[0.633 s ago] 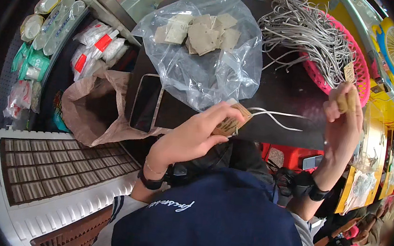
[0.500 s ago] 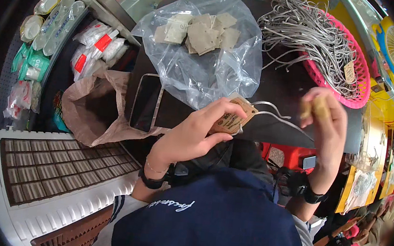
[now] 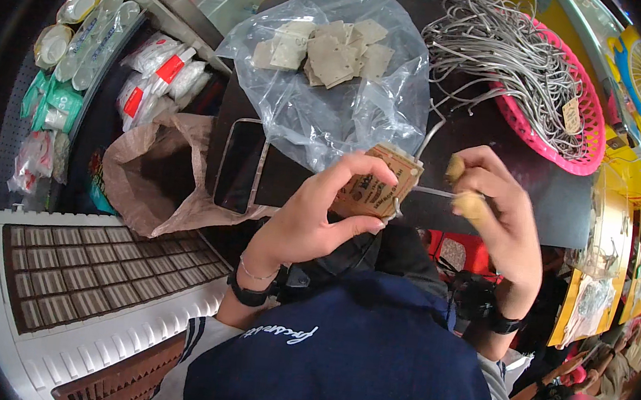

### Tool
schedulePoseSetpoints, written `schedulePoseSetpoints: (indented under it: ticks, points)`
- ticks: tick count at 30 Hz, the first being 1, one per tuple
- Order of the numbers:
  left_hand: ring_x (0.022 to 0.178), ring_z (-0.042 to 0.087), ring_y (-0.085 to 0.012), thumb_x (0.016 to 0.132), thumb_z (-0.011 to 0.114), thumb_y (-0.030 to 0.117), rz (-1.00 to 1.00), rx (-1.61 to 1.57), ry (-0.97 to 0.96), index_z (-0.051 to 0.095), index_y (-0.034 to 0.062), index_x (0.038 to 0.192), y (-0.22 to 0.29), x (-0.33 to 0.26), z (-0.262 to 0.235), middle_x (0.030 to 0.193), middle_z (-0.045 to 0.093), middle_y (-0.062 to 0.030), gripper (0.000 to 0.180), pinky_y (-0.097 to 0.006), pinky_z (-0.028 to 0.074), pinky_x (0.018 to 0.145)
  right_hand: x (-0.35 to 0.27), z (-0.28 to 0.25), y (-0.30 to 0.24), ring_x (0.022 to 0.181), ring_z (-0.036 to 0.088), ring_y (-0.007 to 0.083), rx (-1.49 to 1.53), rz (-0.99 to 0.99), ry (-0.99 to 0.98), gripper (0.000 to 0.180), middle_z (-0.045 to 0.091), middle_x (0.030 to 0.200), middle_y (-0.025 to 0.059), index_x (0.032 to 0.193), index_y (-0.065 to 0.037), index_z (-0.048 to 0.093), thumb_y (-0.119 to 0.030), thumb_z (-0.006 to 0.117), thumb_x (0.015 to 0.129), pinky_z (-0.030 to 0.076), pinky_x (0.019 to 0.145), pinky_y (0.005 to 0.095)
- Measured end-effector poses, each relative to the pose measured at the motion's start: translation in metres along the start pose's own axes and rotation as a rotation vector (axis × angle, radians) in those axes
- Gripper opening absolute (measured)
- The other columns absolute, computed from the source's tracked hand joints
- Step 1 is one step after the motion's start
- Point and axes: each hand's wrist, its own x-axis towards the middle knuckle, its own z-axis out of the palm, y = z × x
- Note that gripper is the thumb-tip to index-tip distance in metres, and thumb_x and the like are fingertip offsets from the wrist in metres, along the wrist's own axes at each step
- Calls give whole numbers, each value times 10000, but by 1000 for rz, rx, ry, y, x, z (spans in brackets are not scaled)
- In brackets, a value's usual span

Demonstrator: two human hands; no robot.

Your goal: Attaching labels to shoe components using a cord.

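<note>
tags [image 3: 380,184] in left grip [image 3: 319,215], string [image 3: 433,191] in right grip [image 3: 493,209]

Plastic bag [image 3: 324,85] and basket [image 3: 573,139] ahead

The left hand [image 3: 310,222] pinches a small stack of brown cardboard tags [image 3: 378,182] between thumb and fingers, just in front of the clear plastic bag [image 3: 330,101] that holds more loose tan cardboard tags [image 3: 327,50]. The right hand [image 3: 500,217], to the right of the bag and near the stack, grips a thin grey looped string [image 3: 433,191] whose end reaches the stack's edge. A dark smartphone [image 3: 240,165] lies flat just left of the bag, partly under it. A crumpled brown paper bag [image 3: 157,176] sits open further left. Right of the plastic bag, a pink plastic basket [image 3: 572,147] holds a heap of grey strings [image 3: 504,56].
</note>
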Motion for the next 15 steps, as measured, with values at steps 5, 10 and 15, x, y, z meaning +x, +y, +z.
schedulePoseSetpoints:
  ticks: [5, 10, 15]
  points:
    - [1052, 551, -142, 749, 720, -24, -89, -106, 54, 482, 55, 1179, -2, -2, -5, 1176, 514, -43, 498, -278, 457, 906, -20, -25, 16, 948, 509, 241, 734, -110, 230, 337, 538, 1015, 152, 762, -68, 552, -352, 512, 939, 391, 929, 392]
    - [1051, 547, -132, 756, 717, -26, -125, -208, 60, 473, 57, 1190, -6, 0, -6, 1182, 509, -34, 505, -273, 457, 907, -14, -33, 7, 948, 462, 179, 1267, -421, 305, 294, 489, 971, 43, 971, -90, 555, -379, 551, 922, 406, 891, 421]
    - [1066, 548, -164, 761, 694, -37, -154, -128, 71, 490, 58, 1184, -2, 0, 1, 1172, 526, -65, 480, -293, 442, 914, -21, -29, 10, 536, 496, 105, 684, -245, 613, 280, 576, 818, 62, 1175, 15, 488, -99, 540, 924, 481, 670, 251]
